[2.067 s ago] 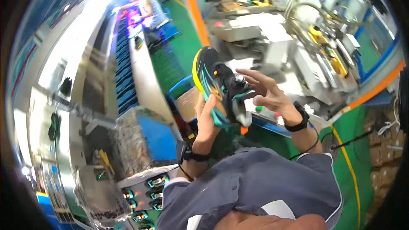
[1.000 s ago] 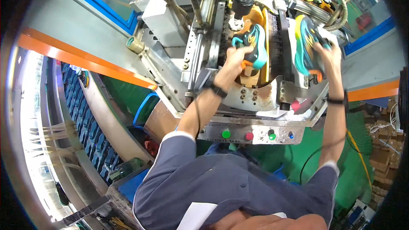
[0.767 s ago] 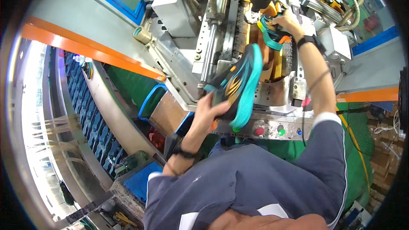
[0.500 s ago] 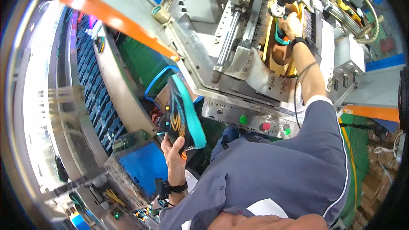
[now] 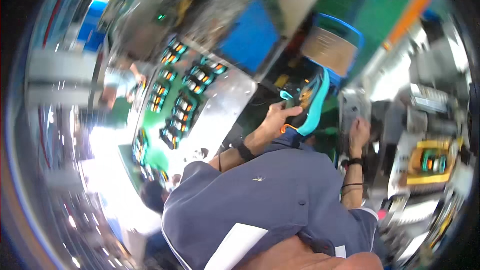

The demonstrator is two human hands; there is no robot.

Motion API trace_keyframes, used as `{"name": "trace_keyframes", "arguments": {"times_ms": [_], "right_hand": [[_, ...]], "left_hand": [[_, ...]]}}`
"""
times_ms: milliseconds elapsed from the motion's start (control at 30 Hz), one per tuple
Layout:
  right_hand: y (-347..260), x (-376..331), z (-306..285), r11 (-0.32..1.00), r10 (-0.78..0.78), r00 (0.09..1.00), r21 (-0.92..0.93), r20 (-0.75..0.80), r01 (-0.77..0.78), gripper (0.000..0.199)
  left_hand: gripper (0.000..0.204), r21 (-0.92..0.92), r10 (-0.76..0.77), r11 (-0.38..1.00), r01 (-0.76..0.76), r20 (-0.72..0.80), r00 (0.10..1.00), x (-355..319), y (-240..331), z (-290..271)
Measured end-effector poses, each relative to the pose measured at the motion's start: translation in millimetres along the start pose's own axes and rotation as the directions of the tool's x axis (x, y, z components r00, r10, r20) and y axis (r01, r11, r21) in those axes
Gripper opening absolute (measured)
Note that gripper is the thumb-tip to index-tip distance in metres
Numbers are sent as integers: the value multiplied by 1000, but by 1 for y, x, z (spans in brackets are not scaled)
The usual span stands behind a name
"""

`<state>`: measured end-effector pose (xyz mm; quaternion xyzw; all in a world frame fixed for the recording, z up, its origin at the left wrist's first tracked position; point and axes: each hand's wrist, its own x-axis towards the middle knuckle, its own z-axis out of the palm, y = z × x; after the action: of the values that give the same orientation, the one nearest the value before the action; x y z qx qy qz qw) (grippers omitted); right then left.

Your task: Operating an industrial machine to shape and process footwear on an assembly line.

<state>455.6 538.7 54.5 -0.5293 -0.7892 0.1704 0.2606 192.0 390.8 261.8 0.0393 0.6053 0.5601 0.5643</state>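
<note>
My left hand grips a black sports shoe with a thick teal sole and an orange pull tab by its heel end, thumb across the upper. The shoe is held in the air in front of my body. My right hand is at the metal control panel on the machine's front. Its fingers are blurred, and whether it touches a button is unclear. Inside the yellow-framed machine bay at the right sits another teal and black shoe, apart from both hands.
At the left, a worktable carries several shoes in rows. Another person is beyond it, lower left. A blue panel lies ahead, near a blue-rimmed crate. A red button shows at the machine's edge.
The view has swung strongly left, bringing the shoe-covered table into sight. My right hand has left the shoe in the machine and come back to the control panel. My left hand still holds its shoe.
</note>
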Motion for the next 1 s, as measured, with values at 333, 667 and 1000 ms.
{"name": "trace_keyframes", "arguments": {"times_ms": [333, 667, 1000], "right_hand": [[42, 34, 32, 979, -160, 964, 90, -212, 182, 19], [-353, 243, -40, 768, -542, 793, 219, -276, 601, 13], [-784, 409, 29, 34, -999, 30, -286, -20, 958, 38]], "left_hand": [[28, -330, 57, 898, -292, -571, 819, -51, -10, -164], [29, -62, 145, 853, -517, -925, 351, 31, -29, -458], [52, 225, 240, 970, -88, -939, 248, 117, -16, -594]]}}
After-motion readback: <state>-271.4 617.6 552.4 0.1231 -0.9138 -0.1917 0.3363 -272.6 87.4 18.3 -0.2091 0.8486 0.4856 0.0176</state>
